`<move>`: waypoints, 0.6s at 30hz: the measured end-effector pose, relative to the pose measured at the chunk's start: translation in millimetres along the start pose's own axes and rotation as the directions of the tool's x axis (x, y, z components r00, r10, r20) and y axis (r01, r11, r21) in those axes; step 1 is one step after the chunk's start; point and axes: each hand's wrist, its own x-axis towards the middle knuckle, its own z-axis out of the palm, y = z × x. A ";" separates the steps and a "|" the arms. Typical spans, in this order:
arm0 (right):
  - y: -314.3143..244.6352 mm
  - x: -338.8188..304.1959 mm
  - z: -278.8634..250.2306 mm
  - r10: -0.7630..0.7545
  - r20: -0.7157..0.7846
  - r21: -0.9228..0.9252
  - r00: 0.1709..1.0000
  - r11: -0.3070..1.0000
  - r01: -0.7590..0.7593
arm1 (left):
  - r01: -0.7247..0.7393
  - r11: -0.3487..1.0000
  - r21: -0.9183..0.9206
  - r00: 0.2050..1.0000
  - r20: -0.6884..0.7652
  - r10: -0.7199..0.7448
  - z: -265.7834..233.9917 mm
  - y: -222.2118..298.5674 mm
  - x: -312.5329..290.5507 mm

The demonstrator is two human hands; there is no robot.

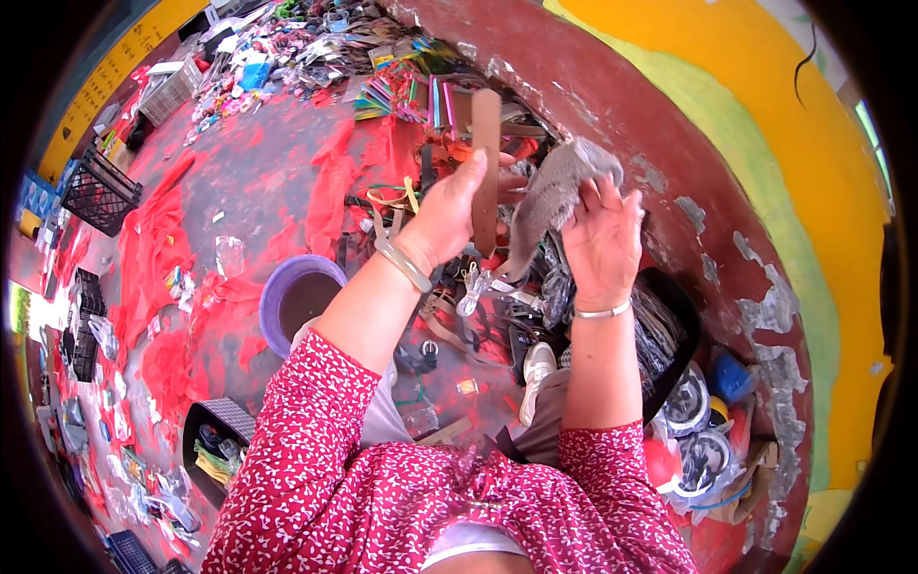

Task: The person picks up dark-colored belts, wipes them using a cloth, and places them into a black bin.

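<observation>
My left hand [448, 212] is closed around a flat brown strip [486, 124] with a rounded upper end, held upright; its material is unclear. A pale bangle sits on that wrist. My right hand [602, 247] is raised, palm showing and fingers stretched out. Just behind its fingertips is a rumpled grey cloth [559, 182], its narrow end trailing down toward the left; whether the fingers touch it is not clear. Beneath both hands lies a heap of straps and cords, among them a white cord bundle [472, 289].
A purple-rimmed bucket [271, 308] stands left of my legs. Beside my right leg is a black bin [681, 304] of dark items, with bagged wheels [703, 459] nearer me. A peeling red wall [669, 182] curves along the right. Black crates [100, 196] and mixed goods lie farther left.
</observation>
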 end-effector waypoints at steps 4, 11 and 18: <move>16.5 5.8 7.8 -0.066 -0.143 -0.245 0.987 0.969 0.029 | -0.161 0.965 0.208 0.980 0.152 0.131 11.0 -30.7 6.8; 16.6 0.2 5.0 -0.133 -0.089 -0.593 0.987 0.803 0.055 | -0.284 0.643 0.711 0.958 0.236 0.163 1.9 -45.1 5.4; 9.9 -2.8 17.2 -0.208 -0.078 -0.340 0.975 0.925 0.170 | -0.104 0.763 0.638 0.944 0.305 -0.127 8.1 -30.3 2.0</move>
